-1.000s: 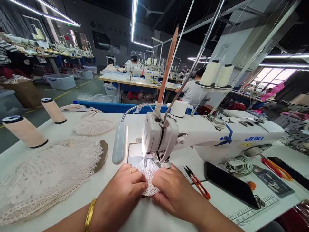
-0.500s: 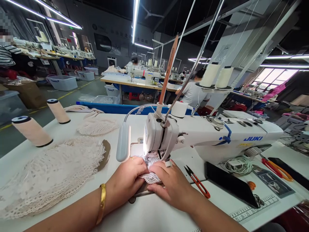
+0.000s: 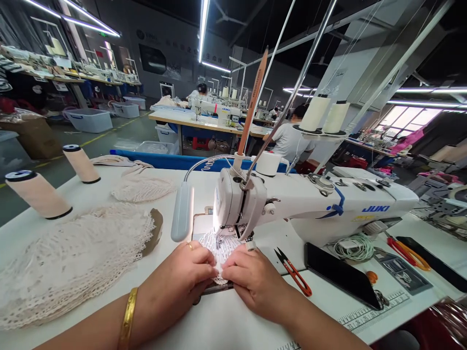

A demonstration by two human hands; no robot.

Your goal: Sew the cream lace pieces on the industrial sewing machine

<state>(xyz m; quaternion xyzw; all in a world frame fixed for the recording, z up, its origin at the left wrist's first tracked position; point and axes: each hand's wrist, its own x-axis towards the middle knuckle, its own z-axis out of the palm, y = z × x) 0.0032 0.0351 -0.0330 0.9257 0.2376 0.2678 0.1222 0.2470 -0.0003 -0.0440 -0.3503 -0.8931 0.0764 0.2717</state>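
A white lace piece [image 3: 222, 250] lies under the needle area of the sewing machine [image 3: 241, 204], partly hidden by the machine head. My left hand [image 3: 189, 270], with a ring and a gold bangle, pinches the lace's left edge near its front end. From the right, my right hand [image 3: 251, 279] grips the same piece with thumb and fingers closed on it. Only a narrow strip of lace shows between the two hands. A pencil [image 3: 253, 102] stands upright on top of the machine head, and a lamp [image 3: 182, 211] glows just left of it.
Stacked lace pieces [image 3: 73, 262] cover the left of the table, behind them thread cones [image 3: 38, 194]. On the right lie red-handled thread snips [image 3: 294, 272], a black phone [image 3: 341, 274], a coiled cable [image 3: 352, 248] and orange-handled scissors [image 3: 408, 253]. Another person [image 3: 292, 136] sits beyond the machine.
More of the lace now shows spread under the machine head, and its front end is smaller between my hands. My left hand has shifted slightly left. The whole view has moved a little.
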